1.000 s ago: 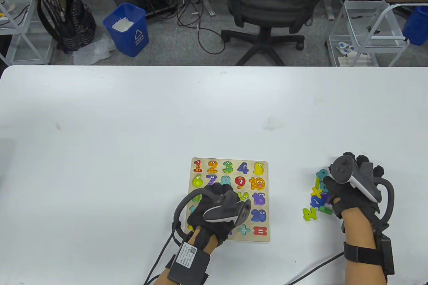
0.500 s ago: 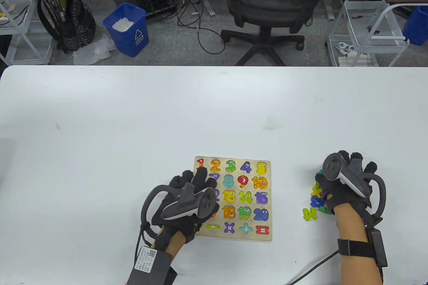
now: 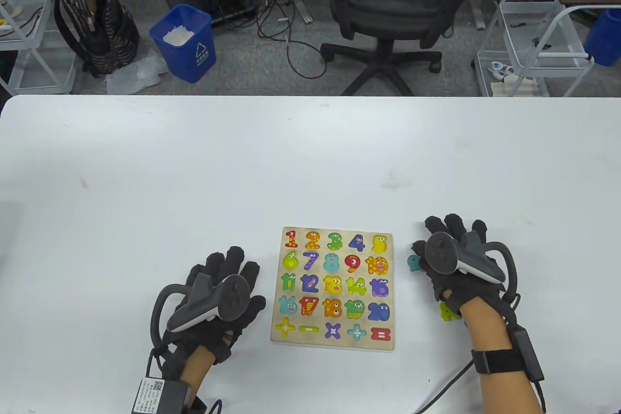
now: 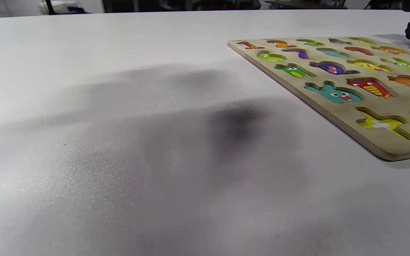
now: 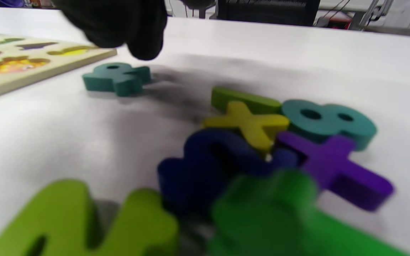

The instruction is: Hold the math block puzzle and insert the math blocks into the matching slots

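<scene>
The wooden puzzle board [image 3: 279, 288] lies flat near the front of the table, its painted number and sign slots showing. My left hand [image 3: 237, 278] is to the left of the board with fingers spread, holding nothing and not touching the board. My right hand [image 3: 436, 239] is just right of the board, over the loose blocks. A teal block [image 3: 413, 262] lies on the table between the board and my right hand. In the right wrist view my fingers [image 5: 126, 25] hang just above and behind that teal block [image 5: 116, 78], not gripping it.
In the right wrist view the pile holds a yellow x [image 5: 247, 122], a teal 8 [image 5: 327, 122], a purple plus [image 5: 336, 167], a dark blue block [image 5: 212, 160] and green blocks [image 5: 262, 213]. A lime block [image 3: 446, 312] peeks out under my right wrist.
My left hand has moved off the board to the table on its left. My right hand has moved left toward the board, and the teal block now lies apart from the pile, near the board's right edge.
</scene>
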Tool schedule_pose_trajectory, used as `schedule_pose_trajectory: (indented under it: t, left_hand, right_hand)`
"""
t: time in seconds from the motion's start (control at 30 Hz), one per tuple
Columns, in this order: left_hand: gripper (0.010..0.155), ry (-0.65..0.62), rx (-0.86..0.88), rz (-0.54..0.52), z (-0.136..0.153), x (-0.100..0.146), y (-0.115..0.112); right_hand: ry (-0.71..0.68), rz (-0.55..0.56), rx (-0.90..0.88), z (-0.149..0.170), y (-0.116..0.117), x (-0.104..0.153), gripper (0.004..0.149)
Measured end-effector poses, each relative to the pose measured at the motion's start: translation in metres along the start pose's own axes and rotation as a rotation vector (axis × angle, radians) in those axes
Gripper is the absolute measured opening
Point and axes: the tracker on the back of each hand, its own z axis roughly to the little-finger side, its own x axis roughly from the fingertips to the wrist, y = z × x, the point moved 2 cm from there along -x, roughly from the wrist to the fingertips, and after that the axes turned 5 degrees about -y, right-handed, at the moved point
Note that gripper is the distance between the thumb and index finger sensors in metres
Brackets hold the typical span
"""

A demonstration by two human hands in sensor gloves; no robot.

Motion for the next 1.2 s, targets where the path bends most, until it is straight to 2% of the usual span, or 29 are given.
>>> schedule_pose_trajectory:
  t: [0.07,0.13,0.2,0.3,0.47,0.7,0.83,1.03,1.2]
  left_hand:
    - [0.072,0.002,-0.004,0.002,0.003,-0.003,-0.003]
    - [0.072,0.001,-0.003,0.014,0.005,-0.005,-0.006]
    - [0.072,0.002,-0.003,0.019,0.007,-0.005,-0.008]
    - [0.072,0.001,-0.012,0.016,0.010,-0.006,-0.009]
    - [0.072,0.008,-0.035,0.023,0.013,-0.008,-0.011]
    - [0.072,0.000,-0.016,0.020,0.018,-0.010,-0.010]
    - [0.072,0.050,-0.066,0.008,0.017,-0.008,-0.005]
    - [0.072,0.030,-0.059,0.016,0.012,-0.007,-0.006]
    - [0.073,0.016,-0.021,0.022,0.016,-0.007,-0.007]
  right_hand:
    - [-0.001,-0.012,0.007,-0.005,0.003,-0.002,0.069]
    - [-0.013,-0.068,0.057,-0.011,0.009,-0.006,0.073]
    - [0.010,-0.121,0.164,-0.015,0.014,-0.009,0.068]
    - [-0.014,-0.077,0.123,-0.017,0.012,-0.009,0.061]
    - [-0.031,-0.038,0.167,-0.022,0.011,-0.006,0.059]
    - [-0.078,-0.013,0.221,-0.036,0.012,-0.002,0.056]
    - [-0.082,-0.028,0.238,-0.040,0.011,-0.003,0.054]
    - [-0.070,-0.033,0.160,-0.035,0.009,-0.001,0.052]
    - [-0.022,0.005,0.190,-0.027,0.006,-0.003,0.047]
